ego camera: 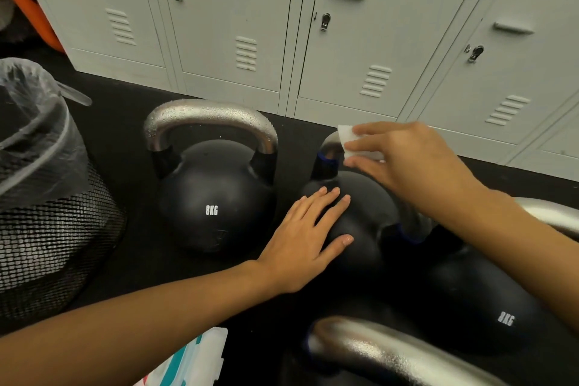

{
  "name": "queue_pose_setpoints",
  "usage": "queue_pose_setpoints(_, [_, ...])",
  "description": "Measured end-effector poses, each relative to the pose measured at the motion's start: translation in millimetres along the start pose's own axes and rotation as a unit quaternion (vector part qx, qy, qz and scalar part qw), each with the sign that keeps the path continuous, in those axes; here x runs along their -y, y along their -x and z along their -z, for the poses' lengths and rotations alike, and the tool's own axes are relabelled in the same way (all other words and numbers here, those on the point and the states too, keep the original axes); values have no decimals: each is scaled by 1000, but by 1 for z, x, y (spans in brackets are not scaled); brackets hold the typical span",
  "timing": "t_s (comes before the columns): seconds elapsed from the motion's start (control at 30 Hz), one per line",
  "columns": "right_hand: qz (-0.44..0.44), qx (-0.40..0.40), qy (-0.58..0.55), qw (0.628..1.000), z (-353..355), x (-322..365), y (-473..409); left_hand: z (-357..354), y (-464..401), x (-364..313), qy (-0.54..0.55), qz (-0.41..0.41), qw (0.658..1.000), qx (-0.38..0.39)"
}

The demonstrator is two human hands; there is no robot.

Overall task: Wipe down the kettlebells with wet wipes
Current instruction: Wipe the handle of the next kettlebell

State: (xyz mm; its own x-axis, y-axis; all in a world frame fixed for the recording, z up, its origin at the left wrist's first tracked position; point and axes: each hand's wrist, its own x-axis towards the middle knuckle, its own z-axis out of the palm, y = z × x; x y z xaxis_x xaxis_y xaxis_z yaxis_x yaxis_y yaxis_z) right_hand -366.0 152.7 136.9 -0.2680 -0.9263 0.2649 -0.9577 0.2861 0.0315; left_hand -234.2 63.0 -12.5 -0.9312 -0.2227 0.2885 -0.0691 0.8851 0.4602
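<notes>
A black 8KG kettlebell (216,197) with a wet steel handle stands upright on the dark floor at centre left. Right of it is a second black kettlebell (363,213). My left hand (305,238) lies flat on its body with straight fingers. My right hand (404,160) holds a white wet wipe (349,136) against the top of that kettlebell's steel handle. A third kettlebell (482,307) marked 8KG sits at the lower right, partly behind my right forearm. The blurred steel handle of another kettlebell (391,351) fills the bottom edge.
A black mesh waste bin (47,238) with a clear liner stands at the left. A white and teal wet wipes pack (194,360) lies at the bottom centre. Grey lockers (360,25) run along the back. An orange object (28,3) shows at the upper left.
</notes>
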Motion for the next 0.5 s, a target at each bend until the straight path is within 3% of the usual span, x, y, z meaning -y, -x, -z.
queue_pose_setpoints(0.07, [-36,28,-13,999,-2,5,-16,1,0,0,4,1,1000,-1])
queue_pose_setpoints(0.13, [-113,22,-128,985,1,2,-30,1,0,-1,7,0,1000,0])
queue_pose_setpoints(0.23, [-196,10,-317,928,7,-10,-27,1,1,0,6,-2,1000,-1])
queue_pose_setpoints(0.3, [-225,-18,-379,897,7,-15,-9,0,1,1,2,-2,1000,-4])
queue_pose_setpoints(0.4, [-214,-79,-388,893,1,-12,26,-1,0,1,-1,-3,1000,-10])
queue_pose_setpoints(0.5, [-152,-149,-298,931,-6,-6,50,-3,1,1,-4,-4,1000,-19])
